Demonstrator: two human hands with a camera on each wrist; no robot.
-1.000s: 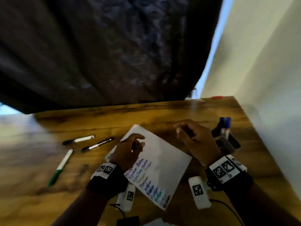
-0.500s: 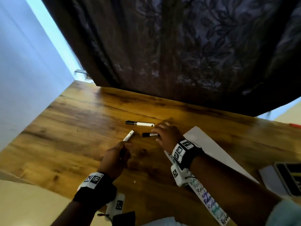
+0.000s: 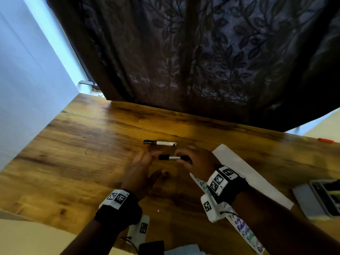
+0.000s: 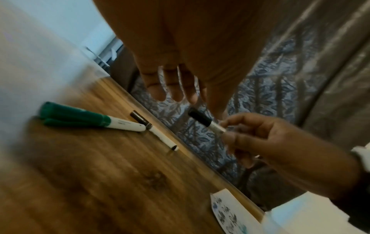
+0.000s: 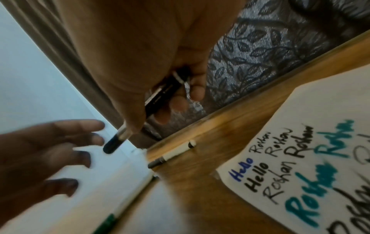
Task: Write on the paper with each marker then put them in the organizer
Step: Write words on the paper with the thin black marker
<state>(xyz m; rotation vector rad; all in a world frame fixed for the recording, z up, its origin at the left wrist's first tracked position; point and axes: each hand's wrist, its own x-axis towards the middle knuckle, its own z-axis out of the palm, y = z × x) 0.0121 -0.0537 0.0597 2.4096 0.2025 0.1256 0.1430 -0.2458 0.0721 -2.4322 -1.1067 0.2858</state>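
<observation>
Holding a black marker (image 3: 173, 157) over the table (image 3: 77, 148), cap end toward the spread left hand (image 3: 140, 167).

The paper (image 3: 244, 173) lies beside the right hand (image 3: 197, 163), the organizer (image 3: 326, 196) far right. That hand's fingers curl round the barrel; the left hand's are straight and hold nothing. Judged risk: a hard tug at the cap could jerk the marker loose onto the green marker (image 4: 88, 119) or thin marker (image 3: 159, 143).

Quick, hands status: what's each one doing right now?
Left hand: open, fingers spread, holding nothing.
Right hand: grips the black marker.
</observation>
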